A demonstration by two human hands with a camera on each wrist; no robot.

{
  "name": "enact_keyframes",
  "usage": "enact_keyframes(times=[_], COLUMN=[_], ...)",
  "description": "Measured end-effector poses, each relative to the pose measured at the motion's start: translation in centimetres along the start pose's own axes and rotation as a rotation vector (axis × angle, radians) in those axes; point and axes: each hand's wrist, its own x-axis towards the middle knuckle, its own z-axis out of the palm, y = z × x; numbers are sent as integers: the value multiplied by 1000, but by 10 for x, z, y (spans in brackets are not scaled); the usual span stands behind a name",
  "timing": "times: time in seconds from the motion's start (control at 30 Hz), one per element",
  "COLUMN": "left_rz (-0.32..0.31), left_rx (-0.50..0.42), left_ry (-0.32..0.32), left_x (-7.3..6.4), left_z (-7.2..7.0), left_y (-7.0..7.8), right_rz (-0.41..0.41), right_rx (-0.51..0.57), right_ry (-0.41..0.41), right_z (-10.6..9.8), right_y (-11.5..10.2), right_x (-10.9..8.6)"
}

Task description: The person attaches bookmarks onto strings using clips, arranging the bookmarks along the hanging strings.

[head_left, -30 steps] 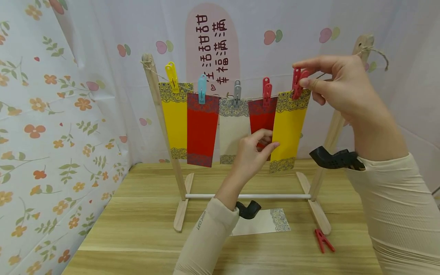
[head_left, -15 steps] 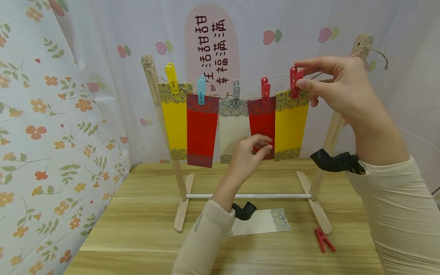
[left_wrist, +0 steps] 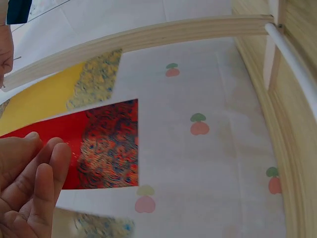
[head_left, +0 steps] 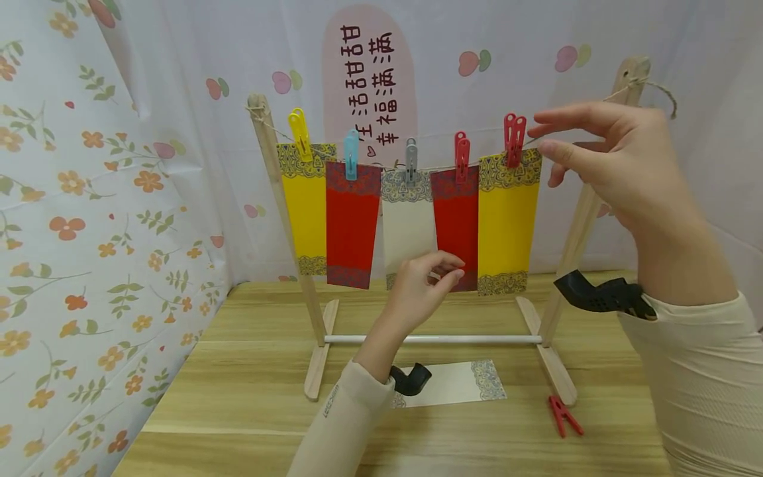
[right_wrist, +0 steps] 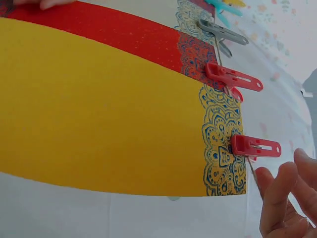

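Observation:
A yellow card [head_left: 507,228] with patterned ends hangs at the right of a twine line, clipped by a red clothespin [head_left: 514,140]. Just right of that clothespin is my right hand [head_left: 626,159], apart from it with thumb and fingers spread and holding nothing. My left hand [head_left: 417,288] hovers before the right-hand red card [head_left: 457,218], its fingers loosely bent with nothing between them. In the left wrist view its fingertips overlap the red card [left_wrist: 109,144]; whether they touch is unclear. A second red clothespin [right_wrist: 233,77] clips that card.
Further left hang a cream card [head_left: 408,222], another red card [head_left: 353,225] and another yellow card [head_left: 304,218]. Wooden posts [head_left: 575,238] joined by a white rod [head_left: 477,340] carry the line. On the table lie a cream card [head_left: 456,384] and a loose red clothespin [head_left: 564,416].
My right hand has let go of the red clothespin and moved right. My left hand has released the right-hand yellow card and drawn left and down. That card now hangs from its clothespin.

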Motion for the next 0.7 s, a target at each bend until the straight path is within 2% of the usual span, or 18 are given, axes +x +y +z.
enact_keyframes(times=[0.1, 0.27, 0.47, 0.7], left_rz=[28, 46, 19, -28], left_rx=[12, 40, 54, 87], left_ry=[-1, -20, -66, -160], left_x=[-6, -15, -26, -40], left_z=[-2, -5, -8, -11], left_y=[-2, -7, -13, -21], right_rz=[-8, -33, -31, 30], right_rx=[-24, -3, -158, -296], right_ry=[-7, -10, -9, -36], right_z=[-1, -3, -5, -11], right_y=[2, 9, 22, 46], right_x=[-4, -14, -28, -50])
